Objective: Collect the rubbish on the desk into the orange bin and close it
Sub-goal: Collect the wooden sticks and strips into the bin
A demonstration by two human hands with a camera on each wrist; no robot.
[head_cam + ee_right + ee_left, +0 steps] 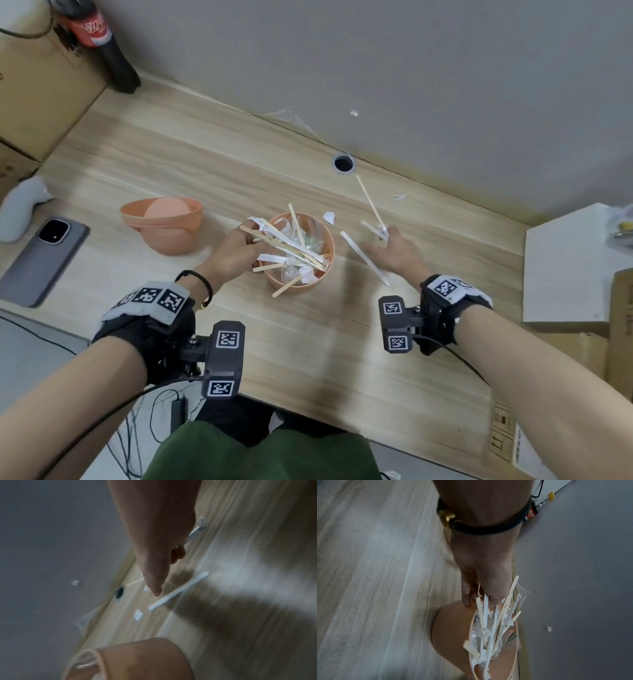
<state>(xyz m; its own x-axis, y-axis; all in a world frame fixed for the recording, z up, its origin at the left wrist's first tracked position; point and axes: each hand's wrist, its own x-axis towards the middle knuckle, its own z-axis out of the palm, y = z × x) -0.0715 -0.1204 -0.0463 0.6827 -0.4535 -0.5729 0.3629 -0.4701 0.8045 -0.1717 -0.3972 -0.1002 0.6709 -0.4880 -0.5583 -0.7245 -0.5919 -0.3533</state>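
Observation:
The orange bin (320,277) stands mid-desk, stuffed with wooden sticks, white wrappers and clear plastic. My left hand (236,250) grips a bundle of sticks and wrappers (287,246) over its near-left rim; in the left wrist view the thumb (465,595) lies against the bin (450,635). The bin's orange lid (164,222) lies upside down to the left. My right hand (390,246) is right of the bin, fingers curled on a short white wrapper (375,230) beside a wooden stick (370,202). A long white wrapper (364,258) and a paper scrap (329,217) lie loose.
A phone (44,260) and a grey soft object (20,209) lie at the left, a cola bottle (102,44) and cardboard box (41,96) behind. A white box (575,267) fills the right. A cable hole (343,163), clear film (287,118) and a small scrap (399,197) sit near the wall.

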